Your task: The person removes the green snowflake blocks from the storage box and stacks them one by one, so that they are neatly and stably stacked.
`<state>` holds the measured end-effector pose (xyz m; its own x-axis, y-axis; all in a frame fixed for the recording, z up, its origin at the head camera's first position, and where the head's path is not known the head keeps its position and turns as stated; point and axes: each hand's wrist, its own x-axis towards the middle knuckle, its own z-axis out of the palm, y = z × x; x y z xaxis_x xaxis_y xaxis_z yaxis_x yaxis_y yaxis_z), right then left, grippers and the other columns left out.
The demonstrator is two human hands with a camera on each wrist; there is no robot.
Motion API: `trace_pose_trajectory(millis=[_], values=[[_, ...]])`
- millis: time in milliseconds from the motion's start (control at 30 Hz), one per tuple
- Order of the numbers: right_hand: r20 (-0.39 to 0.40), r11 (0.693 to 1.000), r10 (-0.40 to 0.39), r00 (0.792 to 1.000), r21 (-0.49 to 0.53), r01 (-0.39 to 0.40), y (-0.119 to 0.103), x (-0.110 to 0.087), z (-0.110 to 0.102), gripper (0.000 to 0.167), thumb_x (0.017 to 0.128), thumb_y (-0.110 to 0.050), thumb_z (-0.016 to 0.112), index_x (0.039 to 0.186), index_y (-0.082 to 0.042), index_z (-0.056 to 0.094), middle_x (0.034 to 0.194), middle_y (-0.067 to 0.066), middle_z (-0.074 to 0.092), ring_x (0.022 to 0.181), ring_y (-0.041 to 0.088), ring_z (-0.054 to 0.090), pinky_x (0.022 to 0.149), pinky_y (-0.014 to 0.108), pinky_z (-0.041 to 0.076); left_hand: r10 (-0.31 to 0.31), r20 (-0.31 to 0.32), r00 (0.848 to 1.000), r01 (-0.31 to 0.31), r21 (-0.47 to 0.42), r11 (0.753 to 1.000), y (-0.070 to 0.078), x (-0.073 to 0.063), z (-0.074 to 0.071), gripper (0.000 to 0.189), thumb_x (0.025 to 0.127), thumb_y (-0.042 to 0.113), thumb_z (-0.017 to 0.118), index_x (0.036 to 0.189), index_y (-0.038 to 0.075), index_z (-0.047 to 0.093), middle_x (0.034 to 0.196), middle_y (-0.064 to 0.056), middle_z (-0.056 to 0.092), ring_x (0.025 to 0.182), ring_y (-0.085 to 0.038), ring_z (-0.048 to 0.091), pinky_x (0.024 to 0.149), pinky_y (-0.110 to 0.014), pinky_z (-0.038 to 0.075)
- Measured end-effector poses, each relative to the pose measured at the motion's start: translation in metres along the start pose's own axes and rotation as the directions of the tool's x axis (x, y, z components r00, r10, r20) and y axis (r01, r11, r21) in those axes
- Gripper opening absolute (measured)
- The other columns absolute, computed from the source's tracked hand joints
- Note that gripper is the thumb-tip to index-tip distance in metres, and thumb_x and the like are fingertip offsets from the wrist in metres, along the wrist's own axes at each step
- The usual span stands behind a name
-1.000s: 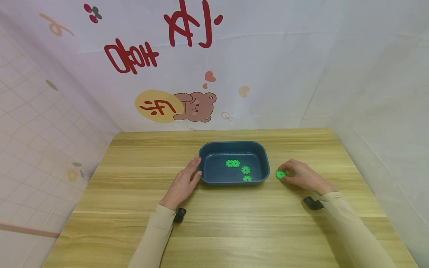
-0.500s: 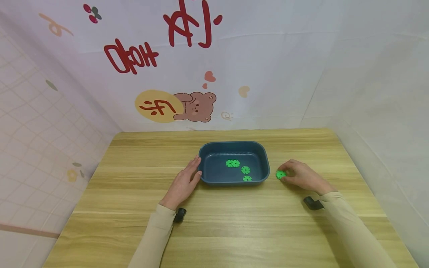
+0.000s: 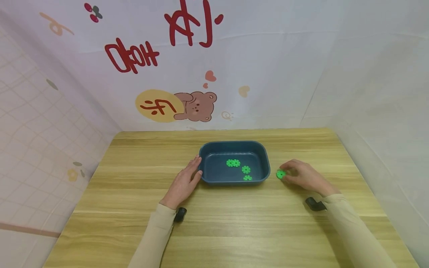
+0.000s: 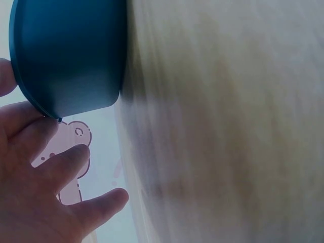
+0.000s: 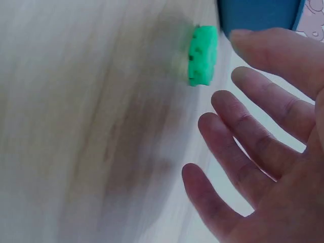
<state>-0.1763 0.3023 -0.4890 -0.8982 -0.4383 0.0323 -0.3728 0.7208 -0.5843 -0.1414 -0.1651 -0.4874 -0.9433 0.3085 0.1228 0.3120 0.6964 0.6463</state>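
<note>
A dark blue rectangular tub (image 3: 234, 183) stands on the table with several green notched plastic discs (image 3: 245, 169) on its floor. My left hand (image 3: 182, 185) rests its extended fingers against the tub's left end, near the rim (image 4: 30, 98). Right of the tub, a small stack of green notched discs (image 5: 203, 55) sits on the tabletop; from above only its top disc (image 3: 280, 174) shows. Beside that stack is my right hand (image 3: 304, 176). In the right wrist view its fingers (image 5: 243, 136) are spread and relaxed, apart from the discs, with nothing held.
Under everything is a wood-grain table (image 3: 234, 230). A white printed cloth (image 3: 275, 67) hangs behind it and along both sides. Black wrist cameras (image 3: 180, 214) are strapped below the cuffs of both sleeves.
My right fingers have let go of the green disc stack and drawn back slightly to the right. The left hand, the tub and the discs in it stay where they were.
</note>
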Motion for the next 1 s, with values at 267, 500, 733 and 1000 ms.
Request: trace_pose_trajectory(millis=[267, 500, 733, 1000], values=[[-0.121, 0.997, -0.079, 0.989, 0.004, 0.08, -0.014, -0.006, -0.005, 0.028, 0.098, -0.006, 0.07, 0.125, -0.002, 0.071, 0.126, 0.014, 0.071, 0.119, 0.039, 0.064, 0.095, 0.06, 0.052, -0.007, 0.001, 1.0, 0.007, 0.004, 1.0, 0.002, 0.0, -0.001, 0.056, 0.112, 0.03, 0.049, 0.163, 0.012, 0.033, 0.169, 0.0, 0.026, 0.155, -0.032, 0.028, 0.121, -0.057, 0.028], [-0.188, 0.995, -0.097, 0.977, -0.025, 0.094, -0.034, -0.002, -0.005, 0.032, 0.099, -0.017, 0.073, 0.128, -0.003, 0.07, 0.127, 0.01, 0.071, 0.117, 0.034, 0.066, 0.094, 0.055, 0.053, 0.0, -0.008, 1.0, 0.0, 0.004, 1.0, 0.001, 0.0, 0.0, 0.056, 0.112, 0.028, 0.05, 0.162, 0.011, 0.034, 0.169, -0.002, 0.028, 0.154, -0.033, 0.029, 0.12, -0.058, 0.029], [-0.278, 0.989, -0.146, 0.949, -0.042, 0.14, -0.055, 0.007, -0.002, 0.028, 0.097, -0.017, 0.075, 0.124, -0.008, 0.073, 0.121, 0.004, 0.073, 0.115, 0.029, 0.067, 0.095, 0.051, 0.051, -0.005, -0.007, 1.0, 0.005, 0.007, 1.0, 0.0, 0.001, 0.001, 0.056, 0.112, 0.029, 0.049, 0.163, 0.013, 0.033, 0.169, 0.0, 0.026, 0.155, -0.031, 0.028, 0.121, -0.058, 0.028], [-0.305, 0.976, -0.212, 0.929, -0.015, 0.218, -0.079, 0.024, 0.006, 0.026, 0.095, -0.014, 0.078, 0.12, -0.011, 0.076, 0.12, 0.003, 0.073, 0.115, 0.027, 0.067, 0.096, 0.048, 0.052, -0.001, 0.001, 1.0, 0.001, 0.008, 1.0, 0.001, 0.0, 0.0, 0.056, 0.112, 0.03, 0.048, 0.163, 0.012, 0.033, 0.169, 0.0, 0.026, 0.155, -0.031, 0.028, 0.122, -0.056, 0.028]])
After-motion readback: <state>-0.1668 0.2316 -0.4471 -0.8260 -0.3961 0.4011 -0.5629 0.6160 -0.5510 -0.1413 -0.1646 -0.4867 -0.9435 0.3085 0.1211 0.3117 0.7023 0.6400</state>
